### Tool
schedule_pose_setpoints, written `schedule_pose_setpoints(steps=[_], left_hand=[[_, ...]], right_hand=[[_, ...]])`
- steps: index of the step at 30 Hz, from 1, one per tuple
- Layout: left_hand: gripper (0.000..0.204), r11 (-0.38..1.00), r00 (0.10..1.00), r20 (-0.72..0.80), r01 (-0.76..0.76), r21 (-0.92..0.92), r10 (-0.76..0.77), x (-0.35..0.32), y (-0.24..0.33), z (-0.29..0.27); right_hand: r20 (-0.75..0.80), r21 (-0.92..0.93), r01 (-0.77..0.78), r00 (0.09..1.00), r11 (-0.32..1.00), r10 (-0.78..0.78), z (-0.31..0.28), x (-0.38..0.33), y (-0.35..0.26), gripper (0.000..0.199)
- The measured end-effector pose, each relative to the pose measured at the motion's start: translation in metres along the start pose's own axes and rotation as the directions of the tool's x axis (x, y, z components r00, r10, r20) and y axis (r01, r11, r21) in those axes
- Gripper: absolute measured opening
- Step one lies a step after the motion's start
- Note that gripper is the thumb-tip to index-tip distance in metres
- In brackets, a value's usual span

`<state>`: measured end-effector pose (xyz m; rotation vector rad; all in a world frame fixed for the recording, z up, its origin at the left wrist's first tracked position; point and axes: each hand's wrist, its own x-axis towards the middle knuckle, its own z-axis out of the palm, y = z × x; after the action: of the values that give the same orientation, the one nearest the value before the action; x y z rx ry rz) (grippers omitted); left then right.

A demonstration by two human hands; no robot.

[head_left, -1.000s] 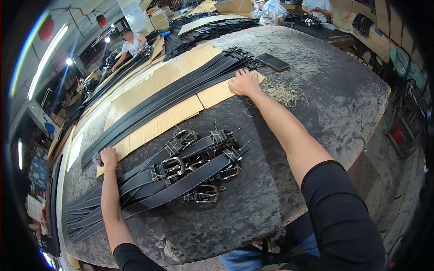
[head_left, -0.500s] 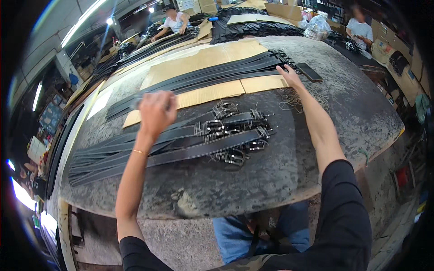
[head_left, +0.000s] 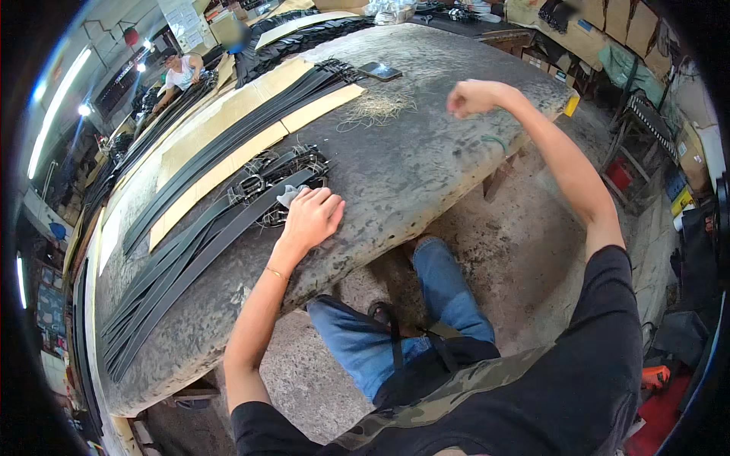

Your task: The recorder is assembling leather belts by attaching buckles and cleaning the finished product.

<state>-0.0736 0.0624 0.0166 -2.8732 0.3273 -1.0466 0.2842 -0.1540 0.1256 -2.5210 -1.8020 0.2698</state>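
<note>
Dark and mottled, the big table (head_left: 426, 163) slants across the workshop before me, its near edge just beyond my jeans (head_left: 452, 292). My left hand (head_left: 310, 222) is closed, fingers curled and pinching a small grey piece (head_left: 289, 195) that looks like cloth. It pokes out past my fingertips, right by the buckle end of the nearer belts (head_left: 199, 262); whether it touches them, I can't tell. My right hand (head_left: 475, 100) is up toward the table's right corner, well apart from the belts, fingers bent inward but blurred, so I can't say if they hold anything.

Those nearer belts lie along the near edge, metal buckles (head_left: 247, 185) heaped together at one end, tails fanning toward the left edge. Just behind them, nearer the far edge, a second row of black straps (head_left: 236, 137) runs nearly parallel on flat cardboard (head_left: 323, 108). Off the cardboard's right end sit a loose tangle of pale string (head_left: 376, 109) and a dark phone (head_left: 380, 71). Near the right corner lies a green cord (head_left: 496, 141). Beyond the far edge, another person (head_left: 181, 72) leans over more dark straps.
</note>
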Motion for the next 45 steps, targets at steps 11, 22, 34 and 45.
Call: schedule_pose_setpoints(steps=[11,22,34,45], left_hand=[[0.013,0.956,0.956,0.010,0.293,-0.008,-0.293,-0.018,0.002,0.000],[0.017,0.938,0.935,0.082,0.348,-0.014,-0.345,-0.014,-0.003,0.003],[0.019,0.969,0.967,0.077,0.246,-0.022,-0.243,-0.021,-0.012,0.014],[0.024,0.947,0.951,0.065,0.308,-0.094,-0.303,-0.017,-0.009,-0.020]], right_hand=[[-0.123,0.111,-0.130,0.982,0.985,0.144,0.060,-0.047,0.054,0.018],[-0.466,0.202,0.064,0.884,0.977,0.039,0.034,-0.060,0.059,0.016],[-0.580,0.814,0.420,0.560,0.400,0.592,0.134,0.052,0.006,0.026],[-0.630,0.759,0.215,0.480,0.614,0.611,0.143,0.060,-0.004,0.033]])
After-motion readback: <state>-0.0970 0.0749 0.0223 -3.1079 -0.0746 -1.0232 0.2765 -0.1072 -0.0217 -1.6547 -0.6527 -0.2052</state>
